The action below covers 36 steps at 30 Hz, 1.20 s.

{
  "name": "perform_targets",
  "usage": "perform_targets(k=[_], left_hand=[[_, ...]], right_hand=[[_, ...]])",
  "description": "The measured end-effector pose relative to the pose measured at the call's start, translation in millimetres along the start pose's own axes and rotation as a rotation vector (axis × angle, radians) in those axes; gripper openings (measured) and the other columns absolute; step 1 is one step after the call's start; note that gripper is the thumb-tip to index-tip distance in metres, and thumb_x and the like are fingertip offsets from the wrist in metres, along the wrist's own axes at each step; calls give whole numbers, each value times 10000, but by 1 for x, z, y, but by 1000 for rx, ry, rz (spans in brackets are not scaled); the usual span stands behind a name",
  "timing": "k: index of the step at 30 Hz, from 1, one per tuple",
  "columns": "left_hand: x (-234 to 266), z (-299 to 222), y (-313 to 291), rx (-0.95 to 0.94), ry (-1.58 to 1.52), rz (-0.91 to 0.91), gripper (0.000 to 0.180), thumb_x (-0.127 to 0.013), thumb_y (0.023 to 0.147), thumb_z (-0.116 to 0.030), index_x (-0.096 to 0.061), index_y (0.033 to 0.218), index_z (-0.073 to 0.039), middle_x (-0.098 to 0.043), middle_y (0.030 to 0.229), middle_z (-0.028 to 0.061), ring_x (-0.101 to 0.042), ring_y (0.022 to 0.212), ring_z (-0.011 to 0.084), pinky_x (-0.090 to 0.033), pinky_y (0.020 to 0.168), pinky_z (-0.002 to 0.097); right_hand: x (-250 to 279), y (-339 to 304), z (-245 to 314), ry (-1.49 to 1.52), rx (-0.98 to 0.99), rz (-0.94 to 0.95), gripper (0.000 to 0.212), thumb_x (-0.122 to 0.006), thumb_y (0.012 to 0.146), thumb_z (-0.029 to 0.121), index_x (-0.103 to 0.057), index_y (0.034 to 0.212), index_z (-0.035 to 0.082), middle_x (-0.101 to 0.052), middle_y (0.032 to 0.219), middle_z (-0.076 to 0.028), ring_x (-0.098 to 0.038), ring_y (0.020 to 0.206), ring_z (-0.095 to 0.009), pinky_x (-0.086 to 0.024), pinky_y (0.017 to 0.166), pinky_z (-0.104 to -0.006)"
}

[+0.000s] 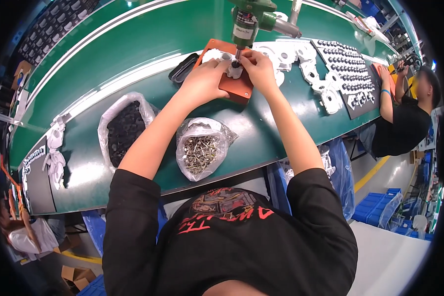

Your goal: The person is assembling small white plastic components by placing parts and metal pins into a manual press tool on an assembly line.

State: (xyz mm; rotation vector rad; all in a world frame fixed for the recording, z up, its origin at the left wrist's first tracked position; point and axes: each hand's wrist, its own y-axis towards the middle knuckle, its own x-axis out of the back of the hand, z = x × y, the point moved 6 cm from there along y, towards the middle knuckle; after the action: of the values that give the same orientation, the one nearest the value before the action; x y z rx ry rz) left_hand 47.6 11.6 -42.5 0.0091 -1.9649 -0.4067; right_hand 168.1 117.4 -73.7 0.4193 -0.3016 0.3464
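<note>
Head view: left hand (204, 81) and right hand (258, 69) pinch white part (234, 71) on orange fixture (237, 89); keep it square beneath green screwdriver (246, 22).

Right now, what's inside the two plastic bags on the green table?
The nearer bag holds a heap of silvery screws. The other bag holds small dark pieces, too small to identify. Anything below the top layers is hidden.

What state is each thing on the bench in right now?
Left hand: steadying the white part on the orange fixture block.
Right hand: pinching at the screwdriver tip.
Hanging green screwdriver: upright, bit down on the part.
Bag of screws: open.
Bag of black parts: open.
Black tray: contents unclear.
</note>
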Motion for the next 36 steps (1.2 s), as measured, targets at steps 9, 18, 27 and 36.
perform_targets(k=[9, 18, 27, 36], left_hand=[[4, 9, -5, 16, 30, -58, 654, -797, 581, -295, -541, 1129, -44, -566, 1124, 152, -539, 1055, 330, -456, 879, 411], [1, 9, -2, 48, 51, -10, 639, -819, 542, -325, -572, 1055, -36, -579, 1123, 115, -544, 1062, 288, -456, 904, 386], [0, 8, -3, 33, 39, -27, 667, -822, 544, -311, -564, 1094, -36, -572, 1137, 119, -533, 1079, 279, -452, 915, 377], [-1, 10, -4, 21, 43, -71, 724, -826, 545, -288, -537, 1164, -46, -572, 1134, 110, -531, 1080, 275, -447, 926, 370]], right_hand=[[-8, -3, 10, -267, 197, -89, 175, -636, 799, 105, -628, 910, -30, -596, 847, -152, -607, 773, -255, -474, 718, -324], [-8, -8, 20, -331, 257, -97, 143, -648, 755, 104, -617, 843, -5, -605, 873, -151, -558, 828, -305, -454, 755, -374], [-5, -25, 29, -456, 523, -39, 230, -604, 744, 91, -662, 958, 28, -646, 999, -94, -526, 991, -291, -423, 842, -398], [2, -51, 31, -610, 437, 36, 348, -535, 859, 211, -597, 1161, 52, -522, 1261, -172, -462, 1173, -332, -339, 984, -423]])
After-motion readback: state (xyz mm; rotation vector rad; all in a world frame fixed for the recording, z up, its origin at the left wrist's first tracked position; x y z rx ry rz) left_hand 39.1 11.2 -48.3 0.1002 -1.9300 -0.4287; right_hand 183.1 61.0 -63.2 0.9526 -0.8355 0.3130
